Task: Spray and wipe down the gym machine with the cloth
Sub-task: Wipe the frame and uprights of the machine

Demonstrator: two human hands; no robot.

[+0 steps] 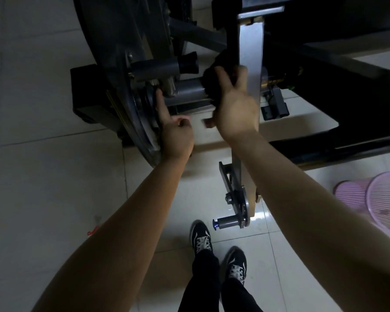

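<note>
At the centre of the gym machine (126,41), a dark cloth (214,84) is gripped in the right hand (236,109), whose fingers are curled round it, and is pressed against the end of a horizontal grey bar (189,90) just beside an upright silver arm (251,46). The round hub (144,100) at the bar's other end is touched by the straight index finger (161,104) of the left hand (176,136), the other fingers being curled under with nothing held in them. Two pink mesh baskets (385,199) are seen lying on the pale tiled floor (43,176) at the right, and a pair of black shoes (200,237) is seen below.
</note>
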